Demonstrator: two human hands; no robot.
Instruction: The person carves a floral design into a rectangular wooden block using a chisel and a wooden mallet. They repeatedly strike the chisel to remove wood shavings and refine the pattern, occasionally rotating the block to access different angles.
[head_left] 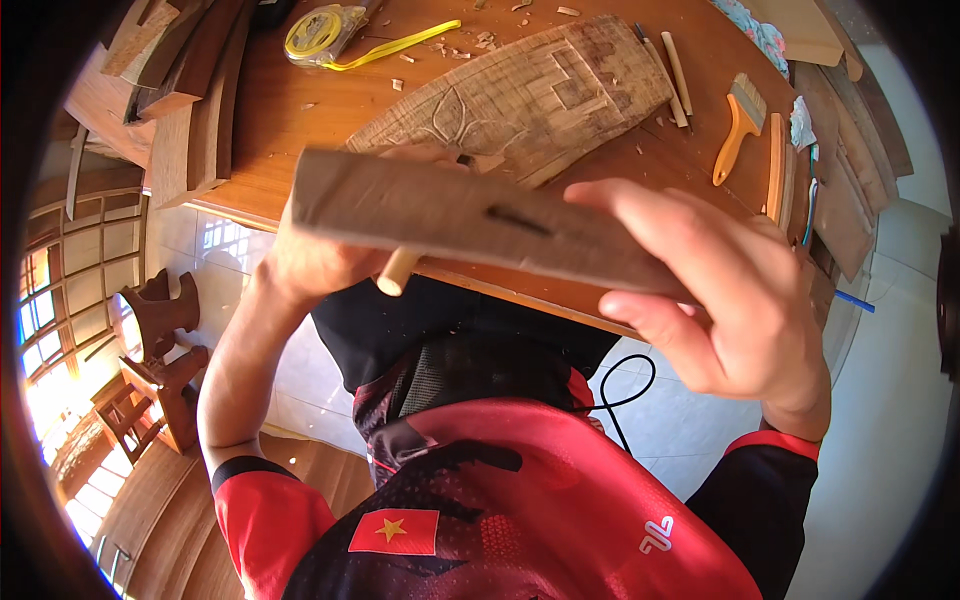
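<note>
A wooden hand plane (420, 205) is held up in front of me, its long flat sole with a dark narrow slot turned toward me. A pale round handle (396, 272) sticks out from under its lower edge. My left hand (325, 262) is closed round the left end, with most of its fingers hidden behind the wood. At the right end, the thumb and fingers of my right hand (725, 285) pinch the plane from its two edges. Just beyond it, a carved wooden board (590, 120) with a leaf-like relief lies on the table, partly covered by the plane.
The brown table (270, 125) bears scattered shavings, a yellow tape measure (318, 38), slim wooden-handled tools (677, 75) and a flat brush (735, 135). Boards are piled at the left (205, 120) and right (840, 165). Wooden furniture (165, 400) stands on the floor at the left.
</note>
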